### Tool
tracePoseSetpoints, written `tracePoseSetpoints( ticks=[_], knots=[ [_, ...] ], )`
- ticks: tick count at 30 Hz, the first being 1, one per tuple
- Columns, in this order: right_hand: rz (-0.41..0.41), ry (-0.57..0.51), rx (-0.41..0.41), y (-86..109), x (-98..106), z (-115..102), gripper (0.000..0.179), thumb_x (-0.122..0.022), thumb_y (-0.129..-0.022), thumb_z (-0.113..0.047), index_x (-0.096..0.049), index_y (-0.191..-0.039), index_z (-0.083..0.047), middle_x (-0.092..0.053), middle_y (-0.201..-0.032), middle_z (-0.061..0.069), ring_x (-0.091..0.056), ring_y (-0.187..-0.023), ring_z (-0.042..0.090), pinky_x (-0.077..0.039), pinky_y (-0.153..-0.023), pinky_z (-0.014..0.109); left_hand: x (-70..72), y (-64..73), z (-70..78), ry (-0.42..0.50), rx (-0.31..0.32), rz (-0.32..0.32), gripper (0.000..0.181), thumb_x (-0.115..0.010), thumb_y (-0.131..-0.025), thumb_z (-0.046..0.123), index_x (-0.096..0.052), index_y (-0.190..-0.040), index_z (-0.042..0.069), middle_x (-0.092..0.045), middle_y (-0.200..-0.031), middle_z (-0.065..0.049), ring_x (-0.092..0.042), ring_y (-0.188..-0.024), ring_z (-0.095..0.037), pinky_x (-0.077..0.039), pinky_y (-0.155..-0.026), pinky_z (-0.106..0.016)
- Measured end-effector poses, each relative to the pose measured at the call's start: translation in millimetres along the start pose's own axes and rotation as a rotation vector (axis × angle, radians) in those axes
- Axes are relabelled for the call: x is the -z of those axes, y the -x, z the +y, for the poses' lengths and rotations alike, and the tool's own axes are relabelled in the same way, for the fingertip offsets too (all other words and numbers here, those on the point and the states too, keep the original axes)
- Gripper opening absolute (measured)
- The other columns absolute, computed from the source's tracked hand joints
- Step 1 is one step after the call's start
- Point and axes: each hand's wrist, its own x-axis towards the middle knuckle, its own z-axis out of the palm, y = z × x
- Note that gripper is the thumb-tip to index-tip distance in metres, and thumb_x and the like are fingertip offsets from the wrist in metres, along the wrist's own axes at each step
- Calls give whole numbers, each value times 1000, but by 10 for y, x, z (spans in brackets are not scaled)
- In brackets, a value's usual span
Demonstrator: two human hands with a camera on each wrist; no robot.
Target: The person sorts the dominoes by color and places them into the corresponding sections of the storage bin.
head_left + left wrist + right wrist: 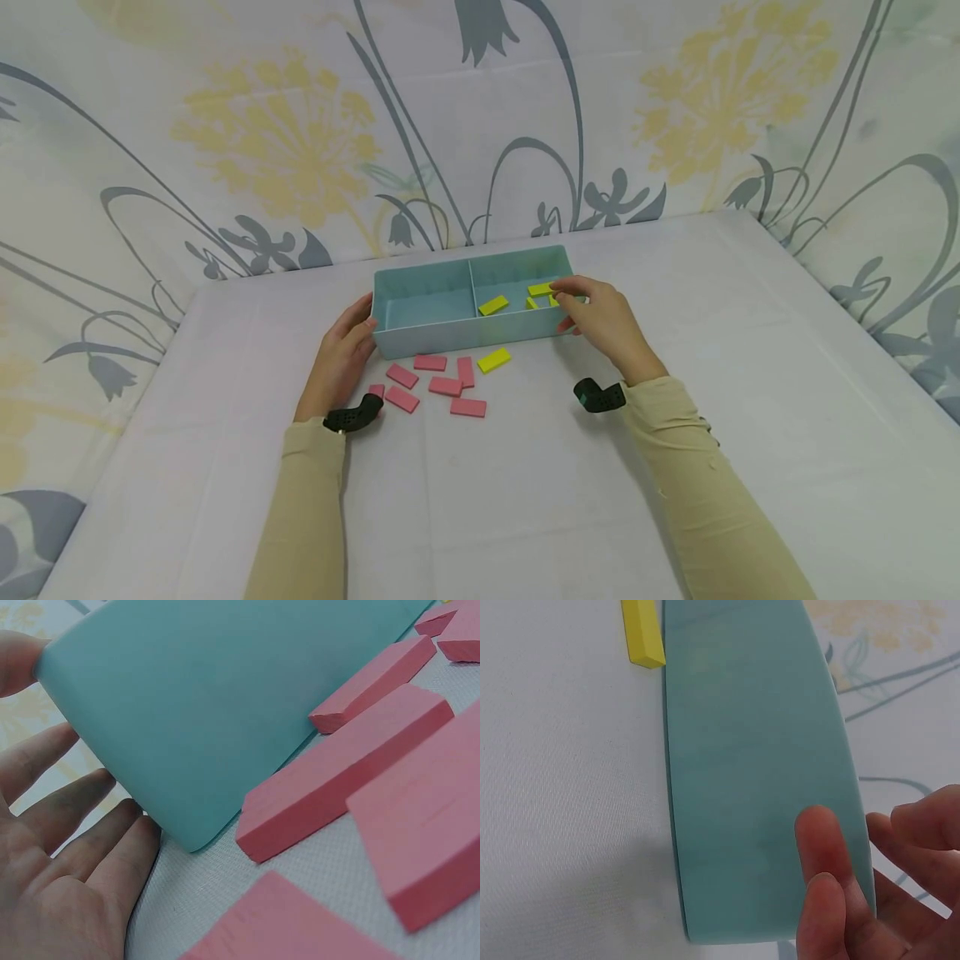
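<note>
A light blue-green box with two compartments stands on the white cloth. My left hand holds its left end, with the thumb at the corner and the fingertips against the end wall. At the right end, my right hand reaches over the rim with loosely bent fingers. Its fingertips are close to a yellow block in the right compartment; no block shows between them in the right wrist view. Two of its fingers lie outside, in front of the long wall. Another yellow block lies in that compartment.
Several pink blocks lie scattered before the box, some touching. One loose yellow block is beside them, near the front wall. A dark wrist device sits on each wrist. Behind the table hangs a flowered cloth.
</note>
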Motion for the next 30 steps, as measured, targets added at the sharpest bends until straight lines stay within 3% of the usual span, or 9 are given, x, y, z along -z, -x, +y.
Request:
tracePoseSetpoints(
  ticks=[12, 30],
  knots=[
    [-8, -11, -10, -9, 8, -4, 33, -47, -92, -27, -53, -122, -14, -58, -114, 6, -63, -72, 19, -49, -70, 39, 17, -6, -20, 7, -16, -11, 58, -51, -92, 21, -24, -140, 5, -21, -145, -11, -24, -130, -24, -25, -103, -34],
    [-71, -49, -4, -11, 44, 21, 30, -47, -92, -25, -55, -119, -15, -60, -106, 3, -60, -74, 29, -45, -73, 39, 18, 5, -19, -9, -10, -12, 51, -44, -94, 15, -24, -140, 7, -21, -145, -9, -24, -130, -23, -26, -103, -34]
  ],
)
